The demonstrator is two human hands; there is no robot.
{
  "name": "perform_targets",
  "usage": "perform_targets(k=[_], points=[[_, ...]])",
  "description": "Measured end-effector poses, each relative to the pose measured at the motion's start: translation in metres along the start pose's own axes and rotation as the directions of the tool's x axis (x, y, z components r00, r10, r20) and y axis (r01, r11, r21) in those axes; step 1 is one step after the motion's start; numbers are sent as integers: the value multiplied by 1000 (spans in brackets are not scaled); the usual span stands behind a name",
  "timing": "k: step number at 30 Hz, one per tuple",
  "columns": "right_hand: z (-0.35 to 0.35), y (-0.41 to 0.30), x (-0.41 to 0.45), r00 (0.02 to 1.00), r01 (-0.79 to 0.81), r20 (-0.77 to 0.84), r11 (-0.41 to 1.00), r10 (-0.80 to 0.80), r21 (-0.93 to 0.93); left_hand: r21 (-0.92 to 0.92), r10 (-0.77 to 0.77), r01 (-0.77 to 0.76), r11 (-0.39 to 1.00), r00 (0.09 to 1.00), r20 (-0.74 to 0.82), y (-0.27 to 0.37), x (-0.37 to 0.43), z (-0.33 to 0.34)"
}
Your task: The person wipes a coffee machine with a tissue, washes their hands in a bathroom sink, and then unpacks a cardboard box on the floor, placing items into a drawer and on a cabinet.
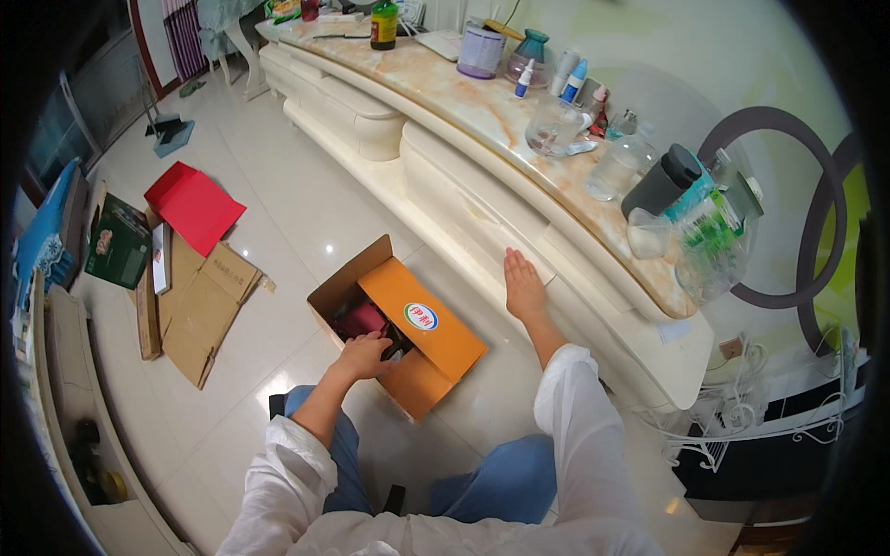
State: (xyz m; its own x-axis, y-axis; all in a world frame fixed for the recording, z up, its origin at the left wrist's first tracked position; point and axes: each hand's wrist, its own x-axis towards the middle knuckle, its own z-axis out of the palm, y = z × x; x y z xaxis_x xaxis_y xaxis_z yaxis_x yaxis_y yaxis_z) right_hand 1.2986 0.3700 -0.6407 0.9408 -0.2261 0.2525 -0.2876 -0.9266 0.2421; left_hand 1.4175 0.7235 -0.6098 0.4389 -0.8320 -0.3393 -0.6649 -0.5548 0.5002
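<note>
An orange cardboard box [445, 323] stands on the tiled floor in front of me, its top partly open, one flap raised at the far left. Inside lie a dark red item [363, 320] and some dark things that I cannot make out. My left hand [365, 356] reaches over the near left edge of the box, fingers over the opening; whether it grips anything inside is hidden. Held flat against or just before the drawer front of the cream cabinet [445, 174], to the right of the box, my right hand [525, 285] has nothing in it.
Flattened brown cardboard [201, 306], a red box piece [198, 208] and a green box [119, 240] lie on the floor at the left. Bottles, jars and a dark tumbler [657, 184] crowd the marble top. A dustpan [172, 139] is farther back; a white metal rack [751, 417] stands right.
</note>
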Motion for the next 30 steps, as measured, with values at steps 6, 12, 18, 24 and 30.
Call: perform_targets(k=[6,12,18,24,30], points=[[7,-9,10,968,-115,198,973,156,-202,22,14,-16,1000,995,96,-19,-3,11],[2,-34,18,960,-205,182,977,213,-62,155,9,-65,986,942,334,-40,1,10],[34,-140,-36,930,366,-263,564,-258,740,134,82,-149,980,907,413,-41,-4,-6],[7,-254,-46,860,285,96,627,-502,725,154,88,-178,972,882,462,-49,-12,-8],[-12,-222,-44,810,326,193,700,-553,635,87,82,-132,988,899,431,-63,-20,-3]])
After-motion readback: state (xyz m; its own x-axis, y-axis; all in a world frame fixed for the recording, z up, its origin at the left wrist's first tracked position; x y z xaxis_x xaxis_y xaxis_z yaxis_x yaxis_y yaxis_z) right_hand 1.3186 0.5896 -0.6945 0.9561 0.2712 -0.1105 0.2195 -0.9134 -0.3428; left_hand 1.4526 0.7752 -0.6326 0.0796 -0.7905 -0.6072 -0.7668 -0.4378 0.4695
